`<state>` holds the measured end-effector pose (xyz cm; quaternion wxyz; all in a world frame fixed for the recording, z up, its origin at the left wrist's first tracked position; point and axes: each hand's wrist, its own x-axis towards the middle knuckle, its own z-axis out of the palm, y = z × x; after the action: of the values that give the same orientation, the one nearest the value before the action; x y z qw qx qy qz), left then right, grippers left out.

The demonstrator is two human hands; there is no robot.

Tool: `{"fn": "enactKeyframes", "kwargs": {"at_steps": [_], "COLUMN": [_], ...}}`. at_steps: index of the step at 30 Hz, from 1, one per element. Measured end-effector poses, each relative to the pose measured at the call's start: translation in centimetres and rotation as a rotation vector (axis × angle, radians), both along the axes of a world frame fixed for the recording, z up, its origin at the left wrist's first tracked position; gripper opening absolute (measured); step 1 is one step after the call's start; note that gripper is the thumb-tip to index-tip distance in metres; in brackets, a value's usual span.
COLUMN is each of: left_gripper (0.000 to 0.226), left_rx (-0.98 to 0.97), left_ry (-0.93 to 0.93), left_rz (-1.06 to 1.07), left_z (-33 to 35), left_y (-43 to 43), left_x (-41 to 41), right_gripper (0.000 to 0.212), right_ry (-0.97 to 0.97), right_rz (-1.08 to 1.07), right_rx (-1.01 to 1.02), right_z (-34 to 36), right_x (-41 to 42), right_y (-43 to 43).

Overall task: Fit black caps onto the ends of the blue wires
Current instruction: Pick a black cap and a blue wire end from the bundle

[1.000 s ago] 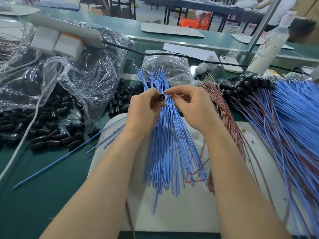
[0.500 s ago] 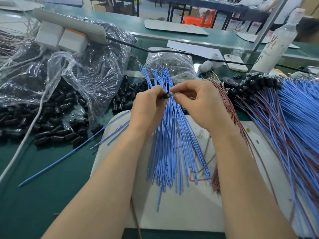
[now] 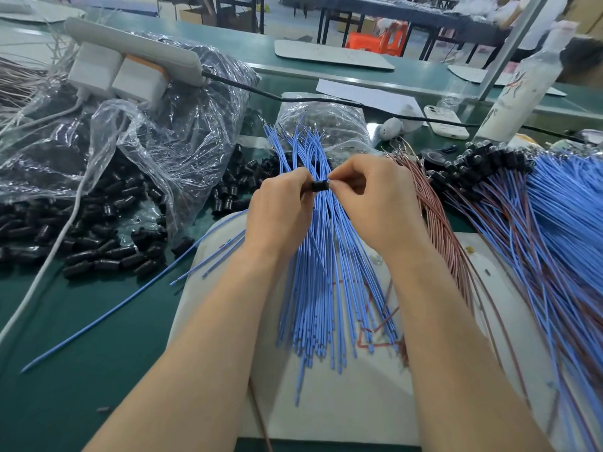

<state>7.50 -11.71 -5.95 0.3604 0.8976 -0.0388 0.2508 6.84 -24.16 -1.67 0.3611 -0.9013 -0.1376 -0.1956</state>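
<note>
left hand, right hand pinch black cap over blue wires; loose caps crowd left.

— The blue wires look sheathed in smooth, matt plastic
— The black caps carry a faint gloss, like moulded plastic; the bag over them is clear, crinkled, shiny film
— The bench cover looks matt green, the white board smooth and dull
</note>
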Motion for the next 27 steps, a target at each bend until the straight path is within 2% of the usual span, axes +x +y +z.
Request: {"fn": "enactKeyframes", "kwargs": {"at_steps": [4,8,15,27], "left_gripper": [0.007,0.017,0.009,0.012], "left_rx": [-0.041,-0.092,-0.029,-0.022], "left_ry": [0.043,0.093,0.067,0.061], "left_rz": [-0.061,-0.206,-0.222,-0.229], "left_z": [-0.1,-0.1,0.1,0.1], "left_y": [0.2,0.4,0.4,0.0], "left_x": [0.0,-0.1,-0.2,-0.2], "right_gripper": [0.01,0.01,0.009,0.009], "right_ry": [-0.006,0.044,0.184,0.245], "right_rz": [-0.029,-0.042,0.006,0.029], "right_rx": [0.007,0.054,0.111,0.172], "right_z": [-0.2,-0.4,-0.8,-0.9], "right_x": [0.3,0.9,1.4,1.3], "right_y": [-0.4,-1.6,-2.5,-2.7]}}
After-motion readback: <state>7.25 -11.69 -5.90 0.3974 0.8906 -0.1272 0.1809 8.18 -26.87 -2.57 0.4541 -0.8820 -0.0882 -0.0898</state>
